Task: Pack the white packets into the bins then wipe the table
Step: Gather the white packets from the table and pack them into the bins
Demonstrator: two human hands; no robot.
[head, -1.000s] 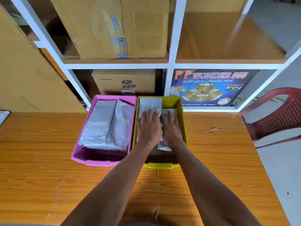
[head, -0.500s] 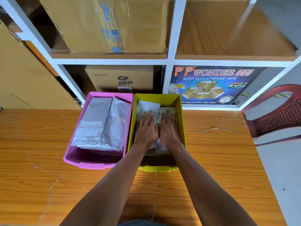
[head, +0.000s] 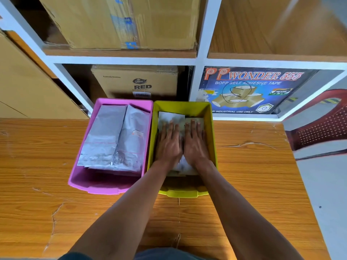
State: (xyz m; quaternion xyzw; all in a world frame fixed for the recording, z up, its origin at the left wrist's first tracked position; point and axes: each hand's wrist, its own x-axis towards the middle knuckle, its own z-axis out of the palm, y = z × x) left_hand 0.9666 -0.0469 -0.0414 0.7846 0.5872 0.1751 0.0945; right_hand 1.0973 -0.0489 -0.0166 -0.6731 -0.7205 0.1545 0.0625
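Observation:
Two bins stand side by side at the far edge of the wooden table [head: 253, 184]. The pink bin [head: 105, 186] on the left holds several white packets [head: 112, 139] lying flat. The yellow bin [head: 213, 128] on the right holds more white packets [head: 169, 118]. Both my hands are inside the yellow bin, palms down with straight fingers. My left hand [head: 169, 145] presses on the left packet and my right hand [head: 196, 143] presses on the right one. My hands hide most of these packets.
A white shelf unit [head: 201, 61] rises right behind the bins, with cardboard boxes [head: 135, 81] and a blue tape carton [head: 249, 91] in it. A red plastic chair [head: 323, 124] stands off the table's right end. Large cardboard sheets [head: 28, 87] lean at the left.
Both hands have slid slightly nearer within the yellow bin and lie flatter on the packets. The camera view has shifted a little, so the bins appear lower and more central.

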